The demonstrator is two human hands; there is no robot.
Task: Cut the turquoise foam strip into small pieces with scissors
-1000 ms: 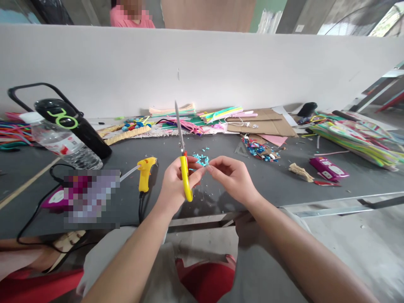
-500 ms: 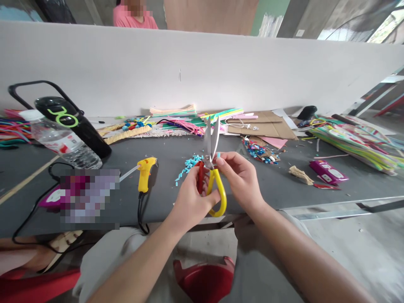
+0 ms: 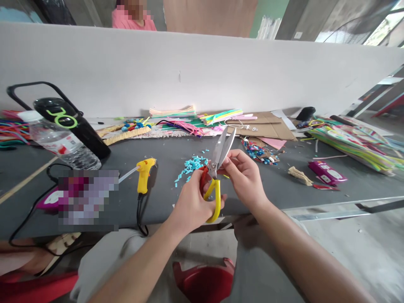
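Note:
My left hand [image 3: 192,206] is wrapped round the handles of a pair of scissors [image 3: 217,158], one handle red and the other yellow. The blades point up and away, tilted right and slightly apart. Close beside the blades, the thumb and fingers of my right hand [image 3: 244,179] are pinched together; whatever they hold is hidden behind the fingers and blades. Just beyond my left hand lies a loose pile of small light-blue cut pieces [image 3: 191,165] on the grey table [image 3: 164,147].
A yellow glue gun [image 3: 144,174], a water bottle [image 3: 63,141] and a black flask [image 3: 90,136] are on the left. Bundles of coloured strips [image 3: 353,147], cardboard [image 3: 265,126] and a purple packet [image 3: 327,172] lie back and right. A white partition [image 3: 202,75] stands behind.
The scissors have tilted to the right, and their blades now pass in front of my right fingertips. The light-blue bit seen at my right thumb is out of sight.

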